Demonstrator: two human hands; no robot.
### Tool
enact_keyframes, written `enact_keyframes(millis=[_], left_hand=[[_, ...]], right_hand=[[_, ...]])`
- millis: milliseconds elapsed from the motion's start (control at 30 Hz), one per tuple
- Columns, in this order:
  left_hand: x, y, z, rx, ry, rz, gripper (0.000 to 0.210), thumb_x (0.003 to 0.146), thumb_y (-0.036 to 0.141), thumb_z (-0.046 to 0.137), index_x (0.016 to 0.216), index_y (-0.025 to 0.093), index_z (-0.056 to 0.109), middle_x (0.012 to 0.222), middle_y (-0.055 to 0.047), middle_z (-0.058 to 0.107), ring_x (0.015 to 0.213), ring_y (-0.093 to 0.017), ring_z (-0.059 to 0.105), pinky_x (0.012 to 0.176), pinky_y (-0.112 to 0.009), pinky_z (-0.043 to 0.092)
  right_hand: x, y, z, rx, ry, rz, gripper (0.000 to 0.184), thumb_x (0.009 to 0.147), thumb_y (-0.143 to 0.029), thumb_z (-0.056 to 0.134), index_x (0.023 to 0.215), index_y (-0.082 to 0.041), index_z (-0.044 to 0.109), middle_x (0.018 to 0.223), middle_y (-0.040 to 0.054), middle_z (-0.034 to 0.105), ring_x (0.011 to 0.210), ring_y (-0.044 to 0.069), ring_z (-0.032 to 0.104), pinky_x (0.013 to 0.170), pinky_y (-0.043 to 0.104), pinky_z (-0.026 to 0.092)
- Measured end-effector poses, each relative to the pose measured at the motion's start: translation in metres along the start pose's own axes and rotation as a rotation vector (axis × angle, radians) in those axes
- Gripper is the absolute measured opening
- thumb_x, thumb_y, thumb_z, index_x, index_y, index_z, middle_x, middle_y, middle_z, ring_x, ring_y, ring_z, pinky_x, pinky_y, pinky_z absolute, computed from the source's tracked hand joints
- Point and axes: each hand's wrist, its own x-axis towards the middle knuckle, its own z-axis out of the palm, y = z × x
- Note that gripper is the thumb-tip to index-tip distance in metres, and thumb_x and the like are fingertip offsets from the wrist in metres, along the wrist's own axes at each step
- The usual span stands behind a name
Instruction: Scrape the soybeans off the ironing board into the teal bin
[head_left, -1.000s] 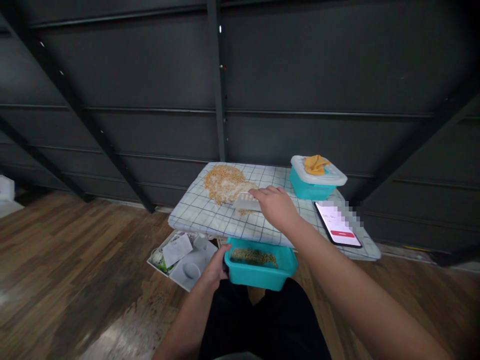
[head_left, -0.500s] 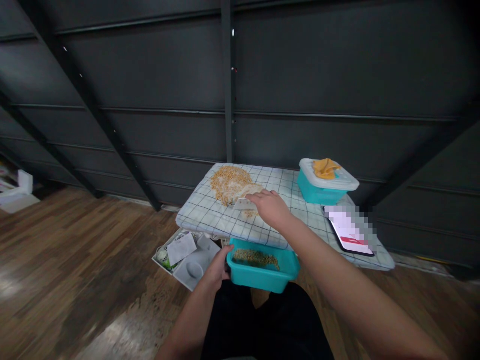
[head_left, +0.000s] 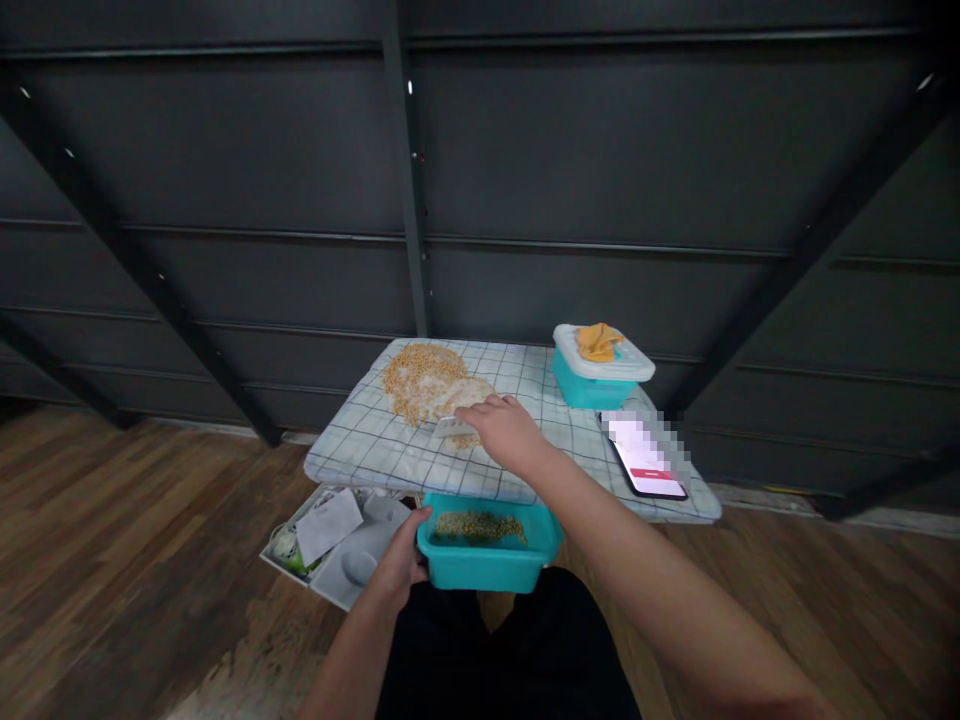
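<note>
My left hand (head_left: 405, 553) is closed around the left rim of a teal plastic tub (head_left: 487, 570), held at the table's front edge above my lap. Yellow and greenish grains (head_left: 480, 526) lie on the tub's floor. On the checked cloth, my right hand (head_left: 504, 430) grips a flat white scraper (head_left: 453, 427), its edge down on the cloth. Just beyond it spreads a pile of yellow corn kernels (head_left: 412, 372) mixed with pale, rice-like grains (head_left: 442, 392). A few kernels sit beside the scraper, partly hidden by my fingers.
A checked cloth (head_left: 375, 450) covers the small table. At its right stand a lidded teal box (head_left: 596, 390) with an orange cloth (head_left: 598, 342) on top, and a phone (head_left: 645, 460). An open white box (head_left: 337, 560) sits below, left. A dark panelled wall (head_left: 600, 150) rises behind.
The view has turned, so the table and its things appear farther left. Both hands keep their holds on the tub and the scraper, with little movement relative to the pile.
</note>
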Motion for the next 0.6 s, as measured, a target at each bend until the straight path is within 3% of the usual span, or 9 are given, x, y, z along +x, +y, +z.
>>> enact_keyframes(millis=[333,600], left_hand=[[-0.002,0.001,0.002,-0.004,-0.012,-0.023,0.048,0.086,0.047,0.060,0.121,0.015,0.063,0.099,-0.012,0.077,0.092,-0.029,0.073,0.072,-0.037,0.060],[-0.007,0.007,0.008,0.013,0.044,-0.030,0.046,0.085,0.045,0.062,0.121,0.017,0.063,0.096,-0.011,0.077,0.089,-0.028,0.074,0.071,-0.036,0.060]], right_hand=[[-0.011,0.002,0.000,0.028,0.018,-0.020,0.043,0.095,-0.008,0.040,0.130,-0.023,0.060,0.118,0.0038,0.071,0.108,0.024,0.057,0.090,0.039,0.037],[-0.020,-0.001,-0.007,0.041,-0.009,-0.028,0.042,0.096,-0.011,0.040,0.132,-0.022,0.060,0.119,0.0053,0.071,0.109,0.024,0.056,0.089,0.039,0.037]])
